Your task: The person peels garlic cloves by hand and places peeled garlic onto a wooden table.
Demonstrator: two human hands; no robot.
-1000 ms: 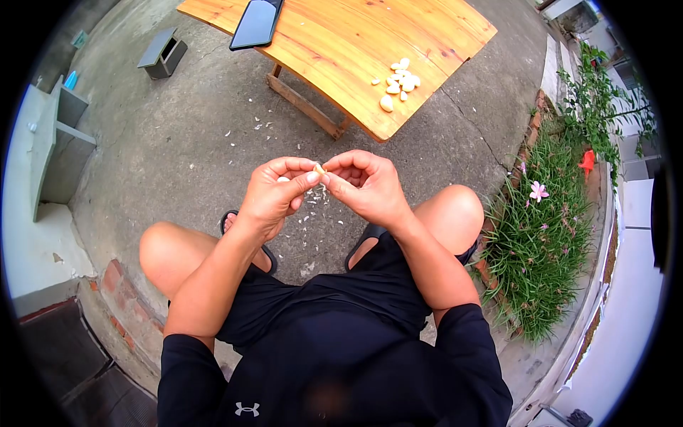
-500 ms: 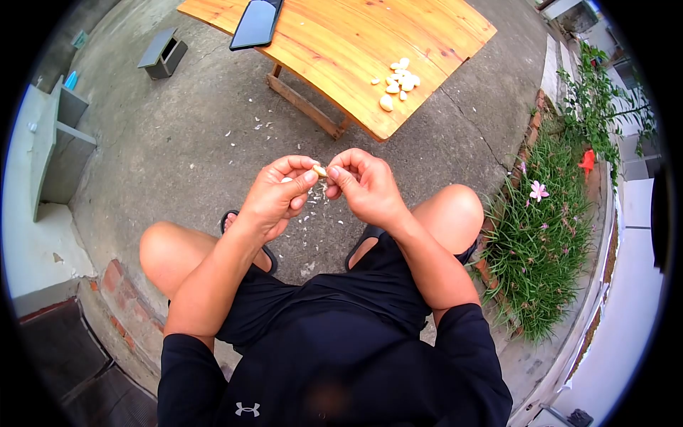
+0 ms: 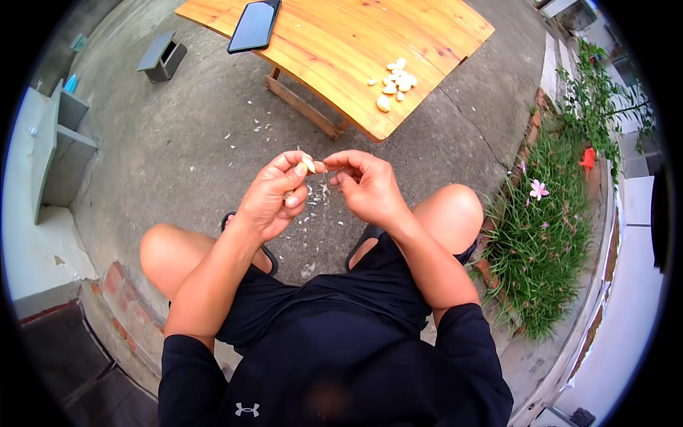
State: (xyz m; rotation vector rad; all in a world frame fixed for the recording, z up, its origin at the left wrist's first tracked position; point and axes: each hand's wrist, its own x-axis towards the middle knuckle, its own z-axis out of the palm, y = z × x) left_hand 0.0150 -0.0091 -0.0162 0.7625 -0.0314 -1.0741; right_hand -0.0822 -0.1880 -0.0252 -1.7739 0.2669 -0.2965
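Observation:
My left hand (image 3: 276,193) pinches a pale garlic clove (image 3: 309,165) between thumb and forefinger, its other fingers curled below. Another pale piece (image 3: 288,194) seems tucked in those curled fingers, mostly hidden. Close on the other side of the clove is my right hand (image 3: 366,185), its forefinger reaching toward the clove and its thumb a little apart from it. Any scrap of skin at those fingertips is too small to make out. Several peeled garlic cloves (image 3: 397,80) lie in a loose pile near the corner of the wooden table (image 3: 334,50).
A phone (image 3: 255,27) lies at the table's left edge. White skin flakes (image 3: 313,213) litter the concrete between my sandalled feet. A grey box (image 3: 163,57) stands on the ground at the left. Grass with pink flowers (image 3: 538,189) grows behind a brick edging on the right.
My right hand's fingertips have come off the clove and parted slightly. The clove stays in my left hand, now tilted more upright. The table pile has not changed.

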